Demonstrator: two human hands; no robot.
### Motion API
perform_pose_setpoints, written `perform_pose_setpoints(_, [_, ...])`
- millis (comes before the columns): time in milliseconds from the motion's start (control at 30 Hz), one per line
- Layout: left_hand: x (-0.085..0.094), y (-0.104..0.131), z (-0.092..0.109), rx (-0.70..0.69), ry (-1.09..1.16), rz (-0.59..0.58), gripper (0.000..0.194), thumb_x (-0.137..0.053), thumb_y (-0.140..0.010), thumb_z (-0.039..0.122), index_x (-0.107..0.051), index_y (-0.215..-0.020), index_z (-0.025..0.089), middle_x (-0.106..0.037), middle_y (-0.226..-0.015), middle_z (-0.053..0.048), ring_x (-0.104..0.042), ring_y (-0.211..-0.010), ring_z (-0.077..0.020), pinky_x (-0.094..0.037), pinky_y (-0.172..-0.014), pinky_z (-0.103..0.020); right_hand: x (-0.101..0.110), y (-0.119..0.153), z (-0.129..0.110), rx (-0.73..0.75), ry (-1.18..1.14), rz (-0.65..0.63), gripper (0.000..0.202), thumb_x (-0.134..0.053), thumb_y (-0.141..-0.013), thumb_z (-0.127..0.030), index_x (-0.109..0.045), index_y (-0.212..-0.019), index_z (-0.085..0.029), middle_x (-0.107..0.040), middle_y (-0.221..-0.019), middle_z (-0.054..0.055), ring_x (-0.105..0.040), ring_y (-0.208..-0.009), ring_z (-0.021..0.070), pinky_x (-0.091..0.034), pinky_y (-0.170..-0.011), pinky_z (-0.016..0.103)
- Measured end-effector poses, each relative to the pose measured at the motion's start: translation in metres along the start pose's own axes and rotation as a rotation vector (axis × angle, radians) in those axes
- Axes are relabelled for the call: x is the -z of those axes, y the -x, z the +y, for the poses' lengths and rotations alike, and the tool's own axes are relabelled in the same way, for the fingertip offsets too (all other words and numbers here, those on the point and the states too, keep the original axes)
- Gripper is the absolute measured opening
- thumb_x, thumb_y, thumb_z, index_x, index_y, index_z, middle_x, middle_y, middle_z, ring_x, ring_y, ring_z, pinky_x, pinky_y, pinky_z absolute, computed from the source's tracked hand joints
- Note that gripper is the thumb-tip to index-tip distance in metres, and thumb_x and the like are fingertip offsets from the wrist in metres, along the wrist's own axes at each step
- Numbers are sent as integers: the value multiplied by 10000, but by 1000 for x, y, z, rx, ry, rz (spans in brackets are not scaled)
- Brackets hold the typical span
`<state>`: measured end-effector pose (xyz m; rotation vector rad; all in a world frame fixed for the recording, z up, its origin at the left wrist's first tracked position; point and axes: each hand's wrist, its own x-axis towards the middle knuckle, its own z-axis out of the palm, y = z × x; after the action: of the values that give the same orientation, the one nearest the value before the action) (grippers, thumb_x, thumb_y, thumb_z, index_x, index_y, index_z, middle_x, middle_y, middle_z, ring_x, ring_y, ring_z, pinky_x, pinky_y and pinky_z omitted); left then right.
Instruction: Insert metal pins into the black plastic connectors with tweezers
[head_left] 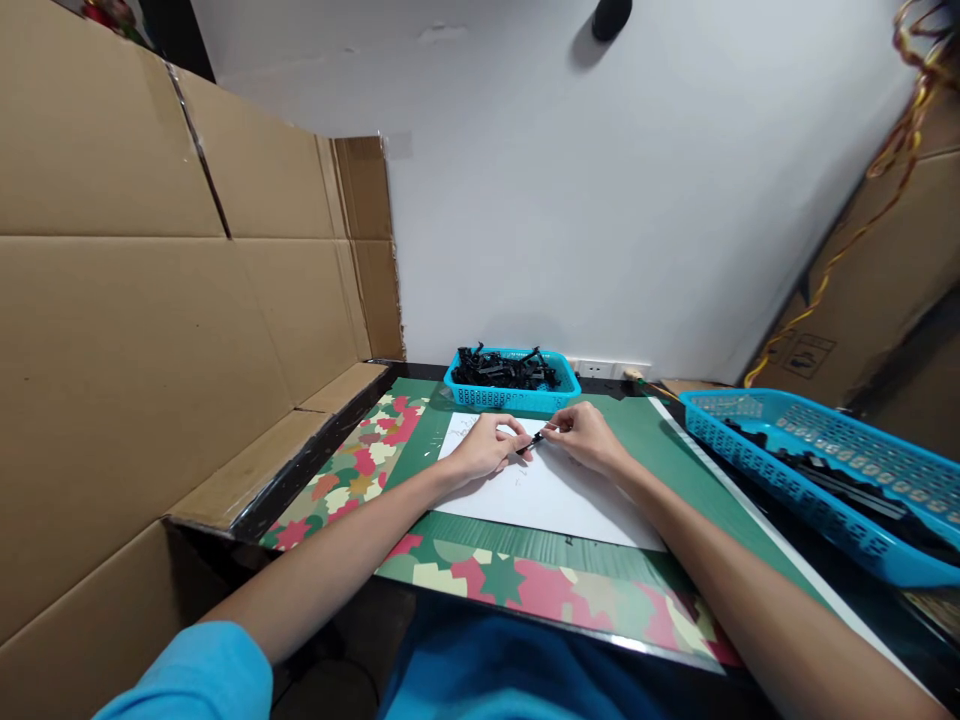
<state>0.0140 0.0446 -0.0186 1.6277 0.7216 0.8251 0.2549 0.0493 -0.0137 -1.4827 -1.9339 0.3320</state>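
Note:
Between my two hands is a small, slim black part (531,443), held just above a white sheet of paper (577,505). My left hand (491,447) pinches its lower left end between thumb and fingers. At its upper right end, my right hand (589,437) closes its fingertips on the same part. The part is too small for me to tell its exact kind. Behind my hands stands a blue plastic basket (510,400) heaped with black plastic pieces (506,368).
A larger blue basket (810,470) with long black pieces (847,480) stands at the right. Cardboard (187,330) walls the left side. A green, patterned mat (517,585) covers the table. Wall sockets (600,369) and a twisted yellow cable (825,275) are at the back right.

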Motion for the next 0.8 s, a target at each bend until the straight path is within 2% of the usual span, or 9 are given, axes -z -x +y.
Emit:
perform_pose_setpoints(233, [-2,3,5,23,19,2,557,-807,-841,675,-624,-958,162,-785,-832,-109,-416,-391,-47,-253,-424,-218,-1,2,-3,4,42,40,294,-704,-824,-431,-782,-709,-171,-711,-698,69,-564,-658,193,-341,-598,311])
perform_pose_setpoints(533, [-2,-1,-1,23,-4,9,542,-786,-851,682,-607,-948,180,-786,-812,-101,-400,-376,-56,-250,-411,-223,-6,2,-6,21,-49,33,261,-674,-762,-373,-701,-592,-177,-643,-612,54,-542,-639,200,-352,-585,313])
perform_pose_setpoints(667, [0,-1,-2,-1,-16,-19,559,-776,-855,699,-629,-941,167,-763,-778,-98,-416,-420,-63,-256,-442,-223,-1,0,-3,-1,-83,-25,279,-693,-775,-400,-716,-605,-179,-629,-599,40,-523,-618,189,-345,-575,311])
perform_pose_setpoints(800, [0,-1,-2,5,-11,-8,569,-769,-852,714,-619,-941,172,-752,-786,-89,-418,-432,-64,-245,-450,-228,10,-3,4,36,-123,-151,322,-688,-861,-449,-808,-757,-169,-663,-670,37,-521,-635,175,-347,-596,308])
